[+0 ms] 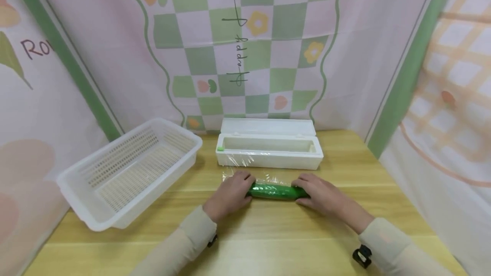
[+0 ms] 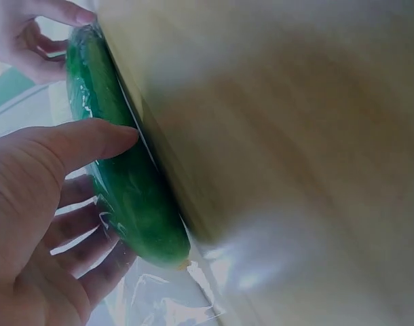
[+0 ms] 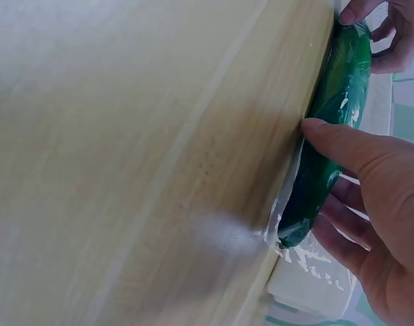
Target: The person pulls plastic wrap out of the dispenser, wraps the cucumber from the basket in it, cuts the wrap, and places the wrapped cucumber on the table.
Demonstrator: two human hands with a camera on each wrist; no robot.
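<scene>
A green cucumber (image 1: 276,191) lies crosswise on the table, with clear plastic wrap around it. My left hand (image 1: 232,194) grips its left end, thumb on the near side and fingers on the far side. At the other end my right hand (image 1: 321,194) holds it the same way. A sheet of clear plastic wrap (image 1: 234,174) stretches from the cucumber back toward a white wrap dispenser box (image 1: 268,160), whose lid stands raised. Up close in the left wrist view, film clings in wrinkles to the cucumber (image 2: 142,210). Loose film (image 3: 269,227) sticks out past its end in the right wrist view.
To the left stands a white plastic basket (image 1: 143,199) with slotted sides, set at an angle on the wooden table (image 1: 268,246). A green slider (image 1: 220,148) sits at the box's left end. Patterned cloth (image 1: 291,24) hangs close behind the box.
</scene>
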